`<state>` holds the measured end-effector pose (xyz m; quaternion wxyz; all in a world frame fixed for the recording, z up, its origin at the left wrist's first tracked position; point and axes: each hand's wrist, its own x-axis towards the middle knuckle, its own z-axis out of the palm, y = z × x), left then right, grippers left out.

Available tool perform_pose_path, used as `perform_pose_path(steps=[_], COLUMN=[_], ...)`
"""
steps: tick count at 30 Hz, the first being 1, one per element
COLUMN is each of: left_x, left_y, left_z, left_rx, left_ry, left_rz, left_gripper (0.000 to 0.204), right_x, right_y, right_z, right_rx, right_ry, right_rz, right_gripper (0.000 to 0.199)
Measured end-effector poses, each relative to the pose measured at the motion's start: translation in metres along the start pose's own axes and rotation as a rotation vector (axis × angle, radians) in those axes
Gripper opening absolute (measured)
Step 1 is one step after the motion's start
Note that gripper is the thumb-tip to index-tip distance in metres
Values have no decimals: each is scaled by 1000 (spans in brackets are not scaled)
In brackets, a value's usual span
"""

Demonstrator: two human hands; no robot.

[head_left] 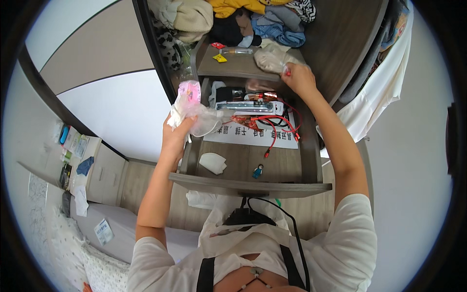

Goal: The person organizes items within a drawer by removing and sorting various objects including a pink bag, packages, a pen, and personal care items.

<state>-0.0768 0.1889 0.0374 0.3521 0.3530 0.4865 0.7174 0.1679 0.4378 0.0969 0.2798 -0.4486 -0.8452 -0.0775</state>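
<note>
My left hand [176, 132] holds a bunch of thin plastic bags [204, 119] together with a pink packet [188, 92], lifted over the left side of an open wooden drawer [250, 186]. My right hand [297, 78] reaches to the shelf [233, 65] above the drawer and grips a crumpled clear plastic bag [270, 59] there. Inside the drawer lie red cables [272, 127], a white printed sheet [253, 136], a white cloth piece [213, 162] and a small blue-green figure [258, 171].
Folded clothes [253, 19] are piled at the back of the wardrobe. Small red and yellow packets [219, 51] sit on the shelf. A white garment [374, 97] hangs at the right. A bedside unit [97, 170] with small items stands at the left, beside a bed [107, 228].
</note>
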Motion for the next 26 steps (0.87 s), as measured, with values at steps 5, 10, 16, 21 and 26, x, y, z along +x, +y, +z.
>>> perform_pose_path(steps=[5, 10, 16, 21, 26], left_x=[-10, -20, -26, -28, -33], left_y=[4, 10, 12, 10, 12], left_z=[-5, -14, -11, -20, -20], left_rx=[-59, -30, -8, -7, 19], left_ry=[22, 33, -7, 12, 47], left_rz=[-31, -85, -66, -51, -68], left_gripper=[41, 42, 42, 42, 42], right_x=[-35, -68, -74, -81, -103], right_y=[-12, -15, -16, -7, -18], right_z=[-36, -55, -57, -53, -62], right_rx=[322, 636, 567, 149, -198], right_ry=[-61, -350, -261, -118, -695], right_rz=[-34, -9, 81, 50, -19], right_gripper=[23, 23, 24, 28, 38])
